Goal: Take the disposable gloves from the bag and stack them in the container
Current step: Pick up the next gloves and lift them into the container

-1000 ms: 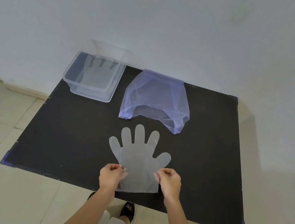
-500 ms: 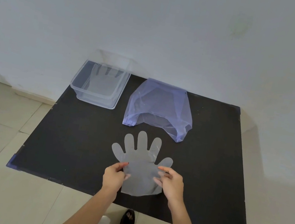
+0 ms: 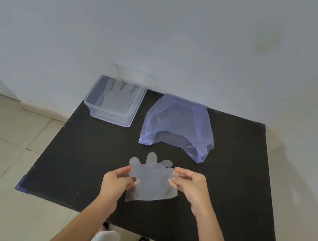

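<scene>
Pinching glove (image 3: 150,184) between both hands' fingers (image 3: 181,174)

On the table (image 3: 84,160), container (image 3: 95,107) lies left of the bag (image 3: 178,123), glove (image 3: 149,184) in front

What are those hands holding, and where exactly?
A clear disposable glove, pinched by both hands: left hand on its left edge, right hand on its right edge.

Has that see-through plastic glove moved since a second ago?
Yes. The see-through plastic glove was lying flat just before the purple bag; now both hands lift it, crumpled, its fingertips farther from the bag.
</scene>
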The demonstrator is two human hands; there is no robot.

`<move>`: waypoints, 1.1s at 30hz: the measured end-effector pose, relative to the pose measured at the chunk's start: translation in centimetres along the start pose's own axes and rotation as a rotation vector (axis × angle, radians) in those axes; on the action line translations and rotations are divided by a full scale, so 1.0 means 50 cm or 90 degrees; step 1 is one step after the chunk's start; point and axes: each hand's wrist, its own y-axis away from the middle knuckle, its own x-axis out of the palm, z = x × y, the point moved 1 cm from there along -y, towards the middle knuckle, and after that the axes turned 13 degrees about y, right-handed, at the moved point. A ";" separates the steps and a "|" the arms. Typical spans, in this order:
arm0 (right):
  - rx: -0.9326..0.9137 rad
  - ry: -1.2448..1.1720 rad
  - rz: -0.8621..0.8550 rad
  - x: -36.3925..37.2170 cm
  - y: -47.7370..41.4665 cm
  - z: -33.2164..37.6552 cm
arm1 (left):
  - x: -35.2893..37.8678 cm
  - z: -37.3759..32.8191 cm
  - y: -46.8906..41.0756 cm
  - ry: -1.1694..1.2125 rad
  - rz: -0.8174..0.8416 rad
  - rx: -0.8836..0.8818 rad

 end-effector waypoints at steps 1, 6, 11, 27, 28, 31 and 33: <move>-0.008 0.004 0.000 0.002 0.000 0.016 | -0.004 -0.014 -0.004 0.001 0.001 0.007; -0.031 0.017 0.005 0.021 -0.012 0.102 | -0.035 -0.100 -0.039 0.033 0.025 0.027; -0.054 -0.016 0.005 0.053 -0.038 0.206 | -0.080 -0.210 -0.106 0.067 0.086 0.047; -0.121 -0.142 -0.068 0.229 -0.197 0.513 | -0.126 -0.588 -0.376 -0.051 0.237 0.158; -0.128 -0.149 -0.054 0.238 -0.212 0.531 | -0.123 -0.607 -0.396 -0.056 0.246 0.164; -0.137 -0.138 -0.049 0.250 -0.261 0.575 | -0.118 -0.652 -0.453 -0.070 0.269 0.181; -0.148 -0.120 -0.065 0.252 -0.287 0.600 | -0.115 -0.679 -0.470 -0.099 0.278 0.206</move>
